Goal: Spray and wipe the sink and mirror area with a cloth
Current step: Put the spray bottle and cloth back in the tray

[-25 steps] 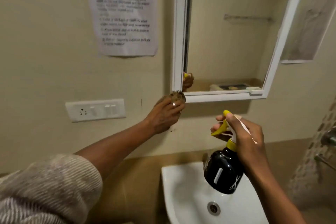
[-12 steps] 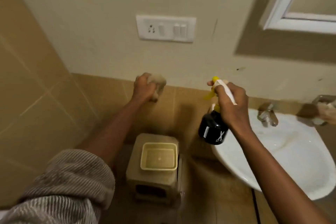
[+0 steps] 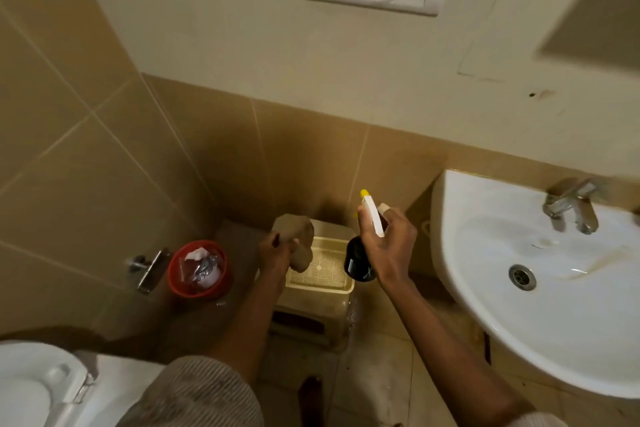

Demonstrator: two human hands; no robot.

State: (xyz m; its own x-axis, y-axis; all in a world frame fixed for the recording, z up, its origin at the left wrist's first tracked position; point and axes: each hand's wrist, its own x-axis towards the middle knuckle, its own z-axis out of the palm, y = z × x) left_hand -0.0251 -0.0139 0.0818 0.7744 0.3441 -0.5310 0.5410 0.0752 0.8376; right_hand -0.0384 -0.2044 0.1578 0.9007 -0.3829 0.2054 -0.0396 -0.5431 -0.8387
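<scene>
With the left hand (image 3: 275,250) gripping the crumpled brown cloth (image 3: 294,241) and the right hand (image 3: 388,243) clutching the black, yellow-nozzled spray bottle (image 3: 360,262) low beside the white ceramic sink (image 3: 540,291), cleaning looks paused, its progress unclear.

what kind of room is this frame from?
Most likely a small bathroom. A white wall-hung sink with a metal tap is on the right, part of a white toilet shows at lower left, and tan wall tiles run behind them.
</scene>
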